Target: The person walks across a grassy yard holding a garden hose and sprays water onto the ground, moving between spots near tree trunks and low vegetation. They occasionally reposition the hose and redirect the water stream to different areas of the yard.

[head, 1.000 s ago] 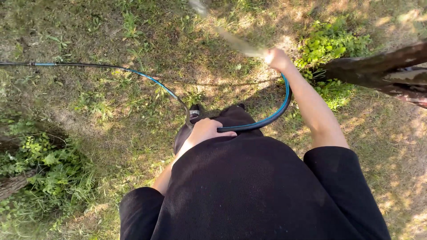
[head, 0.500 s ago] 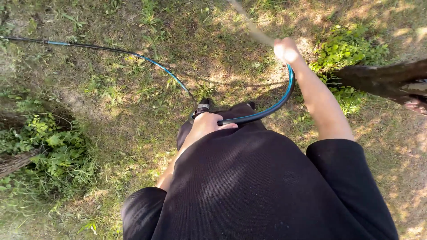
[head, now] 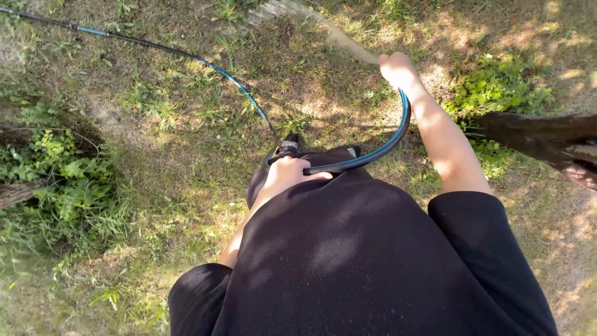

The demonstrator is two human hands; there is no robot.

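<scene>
up front, the fingers of the right hand (head: 398, 70) are curled tight around the end of the hose (head: 385, 146), so closed that the nozzle itself is hidden inside the fist. a stream of water (head: 336, 37) shoots from that fist up and to the left, breaking into spray near the top edge. from the right hand the hose, black with a blue stripe, bends down in a curve and runs back to the left hand (head: 287, 174), held near the waist. the left fingers are wrapped over the hose and closed on it, thumb stretched along its top. just above that hand sits what looks like a metal coupling (head: 287, 147), though shadow makes it hard to be sure. past it, the hose trails away over the grass (head: 186, 143) to the upper left corner. a black shirt (head: 348, 261) fills the lower middle of the view. a dark tree trunk (head: 541, 134) comes in from the right edge, with leafy weeds (head: 497, 87) at its foot, and more weeds (head: 62, 180) grow at the left beside another trunk (head: 15, 194).
</scene>
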